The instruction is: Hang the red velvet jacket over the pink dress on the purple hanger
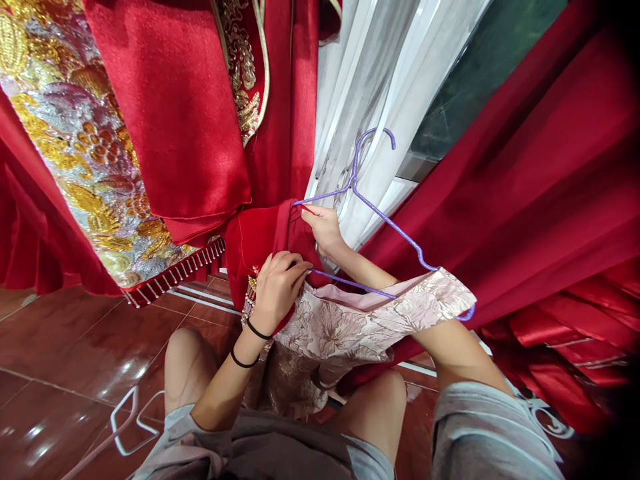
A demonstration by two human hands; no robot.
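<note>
A purple hanger (385, 219) has one shoulder of a pale pink floral brocade garment (340, 323) over its right end. Red velvety fabric (255, 233) with a beaded trim lies about its left end. My right hand (323, 230), its arm reaching behind the brocade, pinches the red fabric at the hanger's upper left tip. Lower down, my left hand (280, 287), black bands round its wrist, has its fingers closed on cloth beside the hanger's bottom bar. Its fingertips hide exactly what they grip. The hanger's hook points up and hangs on nothing visible.
Red garments with gold embroidery (95, 153) hang at the left and top. A sheer white curtain (360, 80) and a dark red drape (500, 167) stand behind. Below lies a shiny tiled floor (65, 347), with a white metal frame (135, 423) at lower left.
</note>
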